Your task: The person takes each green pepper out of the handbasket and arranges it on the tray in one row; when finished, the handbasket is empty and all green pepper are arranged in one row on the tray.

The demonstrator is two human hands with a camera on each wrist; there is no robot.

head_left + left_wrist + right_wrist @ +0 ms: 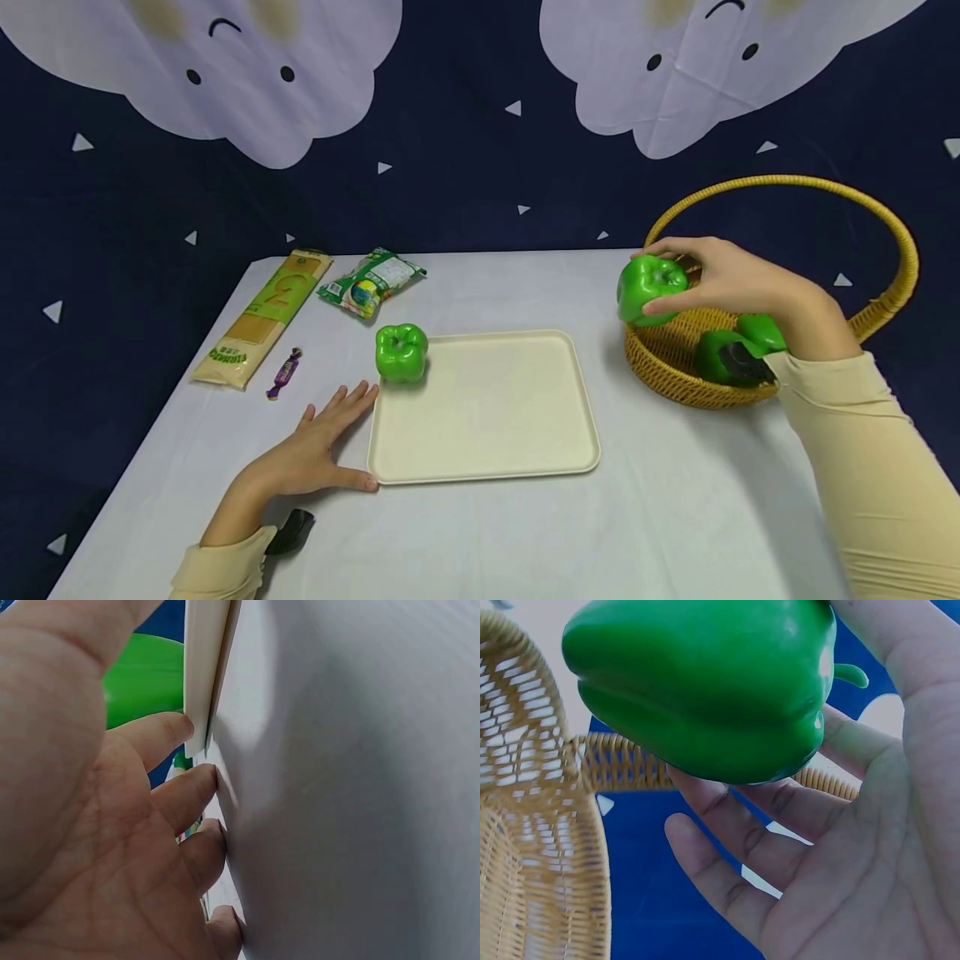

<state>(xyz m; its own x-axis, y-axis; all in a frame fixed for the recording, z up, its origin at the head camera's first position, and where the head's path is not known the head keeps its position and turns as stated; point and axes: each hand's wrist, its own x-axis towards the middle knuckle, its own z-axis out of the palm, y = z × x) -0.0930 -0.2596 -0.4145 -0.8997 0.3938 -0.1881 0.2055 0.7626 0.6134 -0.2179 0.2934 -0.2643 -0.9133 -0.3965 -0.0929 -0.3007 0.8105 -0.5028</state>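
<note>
My right hand point(731, 271) holds a shiny green bell pepper point(647, 287) between thumb and fingers, over the left rim of a wicker basket point(660, 379). In the right wrist view the held pepper point(705, 690) shows its short stem, with the basket point(544, 847) off to the left. My left hand point(315, 454) lies with fingers spread at the left side of a cream tray point(487, 408), thumb and fingertips right at its edge. Another green bell pepper point(402, 353) sits on the tray's back left corner. In the left wrist view the index fingertip meets the tray rim point(201, 675).
More green peppers point(716, 354) lie in the basket, partly hidden by the right wrist; its tall handle point(795, 181) arches above. At the back left lie a noodle pack point(262, 321), a green snack bag point(372, 282) and a purple wrapped candy point(284, 373). A dark patterned cloth hangs behind the table.
</note>
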